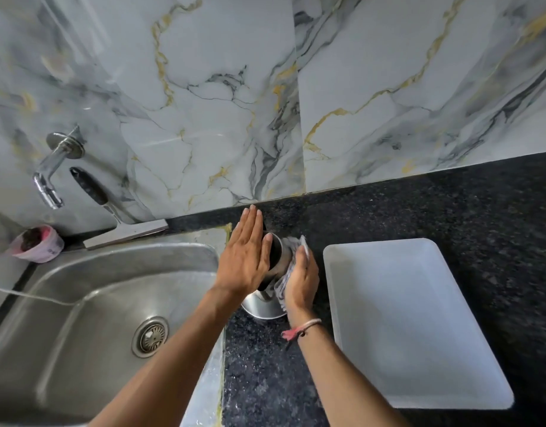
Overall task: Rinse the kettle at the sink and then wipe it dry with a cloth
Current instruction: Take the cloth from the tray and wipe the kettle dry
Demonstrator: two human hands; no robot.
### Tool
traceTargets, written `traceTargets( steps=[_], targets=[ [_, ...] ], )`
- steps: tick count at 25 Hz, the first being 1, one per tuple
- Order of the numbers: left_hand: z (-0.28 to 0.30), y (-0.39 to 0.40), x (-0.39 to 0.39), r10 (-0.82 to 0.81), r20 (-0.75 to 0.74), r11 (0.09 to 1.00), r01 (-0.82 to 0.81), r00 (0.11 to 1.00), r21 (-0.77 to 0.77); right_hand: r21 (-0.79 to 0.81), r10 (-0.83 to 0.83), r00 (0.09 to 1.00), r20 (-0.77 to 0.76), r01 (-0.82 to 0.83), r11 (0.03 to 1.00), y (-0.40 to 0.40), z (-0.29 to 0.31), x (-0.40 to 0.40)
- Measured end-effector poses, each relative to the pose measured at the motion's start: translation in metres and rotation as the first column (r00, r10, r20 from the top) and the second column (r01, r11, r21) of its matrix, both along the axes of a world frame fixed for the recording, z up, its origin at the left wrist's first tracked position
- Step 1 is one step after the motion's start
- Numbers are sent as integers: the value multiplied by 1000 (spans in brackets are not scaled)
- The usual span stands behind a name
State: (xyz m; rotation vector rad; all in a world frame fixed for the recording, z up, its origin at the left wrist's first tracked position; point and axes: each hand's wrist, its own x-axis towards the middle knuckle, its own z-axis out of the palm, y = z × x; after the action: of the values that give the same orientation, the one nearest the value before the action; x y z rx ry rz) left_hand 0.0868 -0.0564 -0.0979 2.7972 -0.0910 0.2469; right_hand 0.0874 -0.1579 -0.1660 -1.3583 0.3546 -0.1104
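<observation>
A steel kettle [273,266] stands on the black granite counter [388,204] just right of the sink [80,303]. My left hand [245,257] lies flat against the kettle's left side and top, fingers straight and together, steadying it. My right hand [301,278] presses a grey patterned cloth [291,251] against the kettle's right side. The hands hide most of the kettle body; its round base [262,308] shows below them.
A wall tap [50,177] hangs over the sink's back left. A squeegee [111,211] leans on the marble wall behind the sink, next to a pink scrubber holder [37,243]. A white rectangular tray [410,318] lies on the counter to the right.
</observation>
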Motion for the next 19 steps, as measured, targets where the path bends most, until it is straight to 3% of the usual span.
traceTargets(
  steps=[3,6,9,11,14,16,18,19],
  targets=[
    [0,-1,0,2,-4,1000,-2,1000,2,-5,-267,947,-179,271,963,25,7,-48],
    [1,1,0,-8,-7,1000,8,1000,6,319,-48,894,-445,208,925,36,32,-70],
    [5,4,0,-36,-55,999,35,998,-24,588,163,850,-502,198,784,30,52,-76],
    [11,9,2,-78,-150,993,64,986,-97,719,287,838,-463,166,675,11,61,-83],
    [30,18,2,-145,-244,954,70,959,-292,778,338,884,-323,45,627,-45,61,-100],
    [40,11,-6,-114,-151,947,62,982,-315,832,372,889,-265,16,555,-85,60,-93],
    [47,-11,-21,-94,-28,926,77,995,-370,852,517,824,-232,-84,516,-115,64,-77],
    [50,-24,-29,-121,-43,893,89,992,-440,849,599,772,-213,-158,504,-127,71,-66]
  ],
)
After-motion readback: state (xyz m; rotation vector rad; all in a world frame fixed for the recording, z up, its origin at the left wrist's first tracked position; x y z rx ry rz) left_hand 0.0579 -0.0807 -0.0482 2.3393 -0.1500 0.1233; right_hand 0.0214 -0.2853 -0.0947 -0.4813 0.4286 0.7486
